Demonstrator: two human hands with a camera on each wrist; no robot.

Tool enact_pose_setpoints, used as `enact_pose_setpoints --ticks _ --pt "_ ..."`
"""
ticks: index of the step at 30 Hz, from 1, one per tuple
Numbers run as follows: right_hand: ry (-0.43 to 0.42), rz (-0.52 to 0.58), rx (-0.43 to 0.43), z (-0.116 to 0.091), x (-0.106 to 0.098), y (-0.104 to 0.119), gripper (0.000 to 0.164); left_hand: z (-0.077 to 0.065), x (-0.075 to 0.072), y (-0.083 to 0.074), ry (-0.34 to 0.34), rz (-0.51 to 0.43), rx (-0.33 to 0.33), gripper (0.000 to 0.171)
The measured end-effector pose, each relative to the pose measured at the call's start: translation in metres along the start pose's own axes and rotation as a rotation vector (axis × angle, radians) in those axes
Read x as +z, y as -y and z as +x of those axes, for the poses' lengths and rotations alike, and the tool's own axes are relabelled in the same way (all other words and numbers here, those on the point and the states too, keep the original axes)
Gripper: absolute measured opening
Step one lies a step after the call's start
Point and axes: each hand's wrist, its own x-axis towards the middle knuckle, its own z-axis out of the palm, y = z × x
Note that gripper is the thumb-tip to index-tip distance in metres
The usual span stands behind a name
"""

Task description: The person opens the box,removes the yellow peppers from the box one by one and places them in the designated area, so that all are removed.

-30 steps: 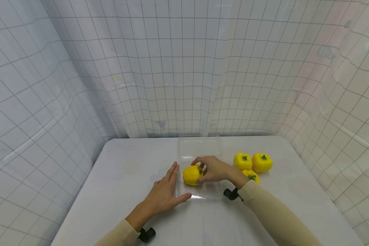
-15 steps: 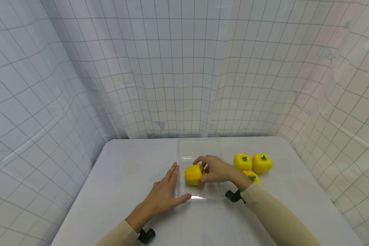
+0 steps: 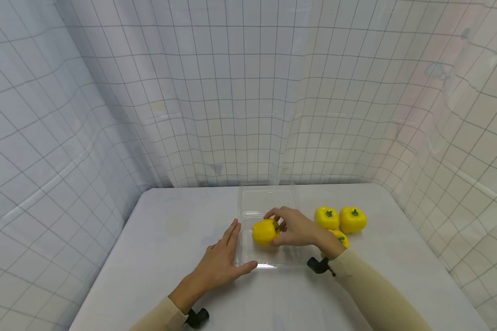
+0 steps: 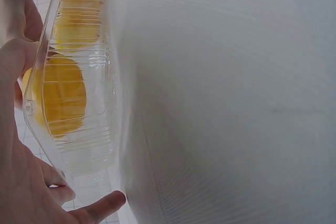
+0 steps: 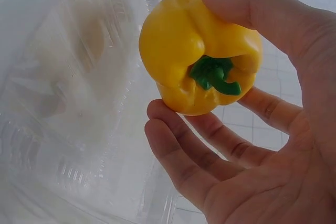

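Note:
A yellow bell pepper (image 3: 264,231) with a green stem is held in my right hand (image 3: 296,228), thumb on one side and fingers on the other. It is over the near half of a clear plastic clamshell box (image 3: 269,259), whose lid (image 3: 267,199) lies folded back. In the right wrist view the pepper's stem end (image 5: 214,74) faces the palm. My left hand (image 3: 219,262) rests at the box's left near corner, fingers straight along the side and thumb at the front edge. Through the box wall, the left wrist view shows the pepper (image 4: 63,95).
Three more yellow bell peppers sit grouped on the white table (image 3: 161,234), right of the box: one at the back left (image 3: 326,217), one at the back right (image 3: 353,219), one in front (image 3: 340,236), partly behind my right forearm. A gridded white curtain (image 3: 248,92) surrounds the table.
My right hand has shifted slightly right and away from me, carrying the bell pepper with it over the box. My left hand has stayed in place.

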Motion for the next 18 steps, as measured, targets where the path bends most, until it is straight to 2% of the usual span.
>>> enact_pose_setpoints --ticks 11,18 --pt "-0.04 0.035 -0.014 -0.0052 -0.0008 -0.0049 0.072 -0.0007 -0.0003 -0.0002 0.004 -0.004 -0.012 0.123" --pt "-0.07 0.053 0.023 -0.0104 -0.0018 -0.0023 0.073 -0.0013 -0.0008 -0.0003 0.01 -0.017 -0.018 0.124"
